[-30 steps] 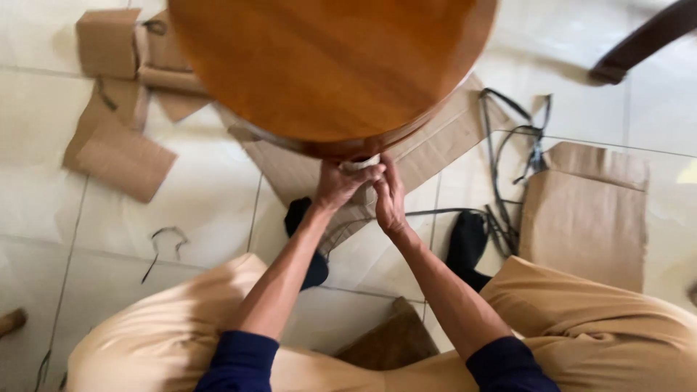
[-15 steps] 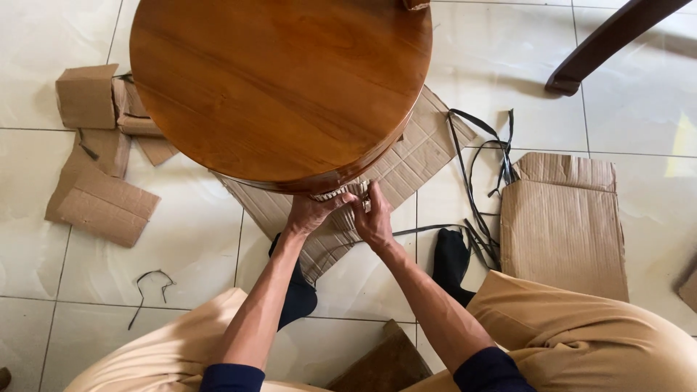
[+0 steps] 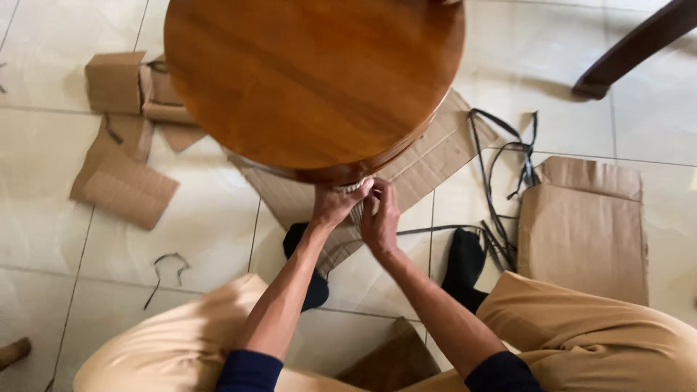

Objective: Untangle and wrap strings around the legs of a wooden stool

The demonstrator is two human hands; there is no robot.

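Round wooden table (image 3: 312, 80), glossy reddish-brown top with visible grain, stands on pale tiled floor (image 3: 43, 218). Both hands meet under near edge of table. Left hand (image 3: 335, 205) pinches whitish ribbed strip (image 3: 353, 186), likely packing wrap, against underside; right hand (image 3: 379, 218) has fingers curled at same strip, grip itself hidden. Flat corrugated cardboard sheet (image 3: 435, 156) lies beneath table, seemingly as unwrapped packing. Folded cardboard pieces (image 3: 123, 185) lie far left; black plastic straps (image 3: 501, 181) loop right, beside larger cardboard panel (image 3: 584, 225).
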